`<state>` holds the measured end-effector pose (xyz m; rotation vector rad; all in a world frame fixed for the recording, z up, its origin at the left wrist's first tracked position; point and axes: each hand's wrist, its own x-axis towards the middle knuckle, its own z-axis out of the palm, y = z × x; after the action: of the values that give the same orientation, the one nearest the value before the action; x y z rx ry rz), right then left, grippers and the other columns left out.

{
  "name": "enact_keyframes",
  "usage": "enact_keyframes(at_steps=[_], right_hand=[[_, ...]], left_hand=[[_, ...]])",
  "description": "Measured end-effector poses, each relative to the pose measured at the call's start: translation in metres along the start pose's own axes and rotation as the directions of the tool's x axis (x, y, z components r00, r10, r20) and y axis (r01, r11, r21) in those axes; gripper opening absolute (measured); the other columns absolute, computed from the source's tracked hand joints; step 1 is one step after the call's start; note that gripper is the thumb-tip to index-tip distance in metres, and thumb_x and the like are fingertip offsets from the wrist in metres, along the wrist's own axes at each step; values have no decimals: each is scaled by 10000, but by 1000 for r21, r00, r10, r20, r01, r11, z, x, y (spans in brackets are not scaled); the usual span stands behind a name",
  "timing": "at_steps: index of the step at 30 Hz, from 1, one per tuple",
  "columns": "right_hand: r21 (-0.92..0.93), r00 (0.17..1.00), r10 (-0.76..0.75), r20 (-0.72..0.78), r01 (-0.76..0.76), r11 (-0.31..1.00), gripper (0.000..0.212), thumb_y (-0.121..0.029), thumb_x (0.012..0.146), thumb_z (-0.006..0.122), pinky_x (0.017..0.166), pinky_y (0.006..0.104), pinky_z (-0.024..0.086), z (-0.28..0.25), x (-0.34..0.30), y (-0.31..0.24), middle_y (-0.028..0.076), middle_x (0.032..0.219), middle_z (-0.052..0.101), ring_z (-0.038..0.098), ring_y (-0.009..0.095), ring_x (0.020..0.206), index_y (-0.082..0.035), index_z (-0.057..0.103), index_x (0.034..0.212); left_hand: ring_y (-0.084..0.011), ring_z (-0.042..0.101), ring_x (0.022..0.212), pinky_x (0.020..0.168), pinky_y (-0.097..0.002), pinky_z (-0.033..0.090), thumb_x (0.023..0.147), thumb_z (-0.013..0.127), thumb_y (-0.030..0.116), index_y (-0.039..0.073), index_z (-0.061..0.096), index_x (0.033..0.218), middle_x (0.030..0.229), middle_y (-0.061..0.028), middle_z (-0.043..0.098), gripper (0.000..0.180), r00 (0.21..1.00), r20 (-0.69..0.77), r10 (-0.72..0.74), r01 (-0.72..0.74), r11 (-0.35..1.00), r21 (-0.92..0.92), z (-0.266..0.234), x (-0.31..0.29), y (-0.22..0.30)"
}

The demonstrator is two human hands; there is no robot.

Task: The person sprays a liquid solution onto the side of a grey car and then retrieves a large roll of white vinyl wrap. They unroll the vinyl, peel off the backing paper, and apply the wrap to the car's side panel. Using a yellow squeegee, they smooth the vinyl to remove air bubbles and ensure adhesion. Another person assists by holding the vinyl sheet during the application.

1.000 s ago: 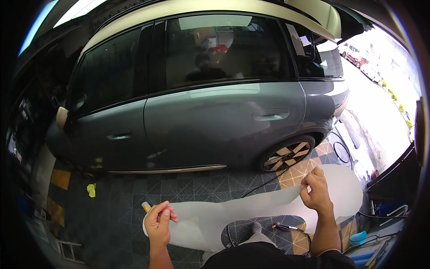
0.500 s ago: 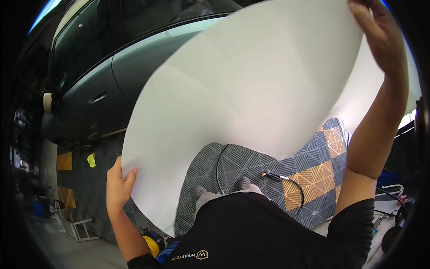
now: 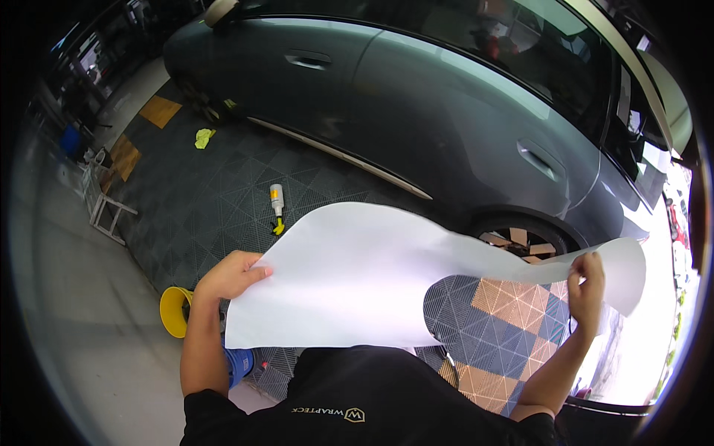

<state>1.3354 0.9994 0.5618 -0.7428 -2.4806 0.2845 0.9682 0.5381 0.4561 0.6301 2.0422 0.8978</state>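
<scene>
A large white sheet of flexible film (image 3: 349,275) spans the space in front of my body, with a rounded cut-out along its near edge. My left hand (image 3: 234,276) pinches its left edge, thumb on top and the other fingers underneath. At the other end my right hand (image 3: 587,290) is closed on the sheet, where it narrows and then curls into a broad lobe. Behind the sheet stands a dark grey car (image 3: 439,97), seen from the side. The sheet hangs in the air and covers part of the floor; its lobe overlaps the view below the rear wheel arch.
On the dark tiled floor (image 3: 223,197) lie a white spray bottle (image 3: 277,197) with a yellow trigger and a yellow-green cloth (image 3: 204,138). A yellow bucket (image 3: 175,312) and a blue bucket (image 3: 239,362) stand by my left arm. A metal frame (image 3: 111,219) is farther left.
The sheet has come down from a raised, tilted position to nearly level. My right hand has lowered from the upper right, and my view has turned toward the car's side and rear wheel.
</scene>
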Motion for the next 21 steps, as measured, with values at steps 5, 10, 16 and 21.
enact_keyframes(at_steps=[5,10,16,21], right_hand=[[135,997,33,65,-41,990,59,1,773,553,654,333,437,113,-15,-121,115,788,469,506,237,704,15,514,816],[316,945,-204,256,118,941,62,-58,786,587,687,409,456,174,32,-276,153,768,549,550,319,755,-21,581,835],[493,873,-453,181,318,810,42,-46,796,597,660,368,451,219,72,-386,98,756,548,537,256,745,-26,589,833],[631,819,-562,114,377,678,42,-33,811,623,665,369,442,277,116,-455,83,749,546,530,244,763,-28,595,843]], left_hand=[[-131,628,680,655,-298,504,924,607,182,-21,694,1047,783,-95,704,253,1000,-13,-18,19,1000,11,-89,-72,-82],[-87,567,674,600,-281,453,897,597,157,-54,680,945,724,-40,655,232,970,-235,-63,40,994,-102,-171,-171,-149],[-292,659,816,761,-356,547,936,548,136,-48,605,988,910,-204,662,200,813,-558,-167,86,982,-169,-241,-277,-143],[-177,623,765,736,-297,489,835,607,134,-38,666,970,908,-107,678,227,601,-779,-177,-139,937,-320,-262,-293,-131]])
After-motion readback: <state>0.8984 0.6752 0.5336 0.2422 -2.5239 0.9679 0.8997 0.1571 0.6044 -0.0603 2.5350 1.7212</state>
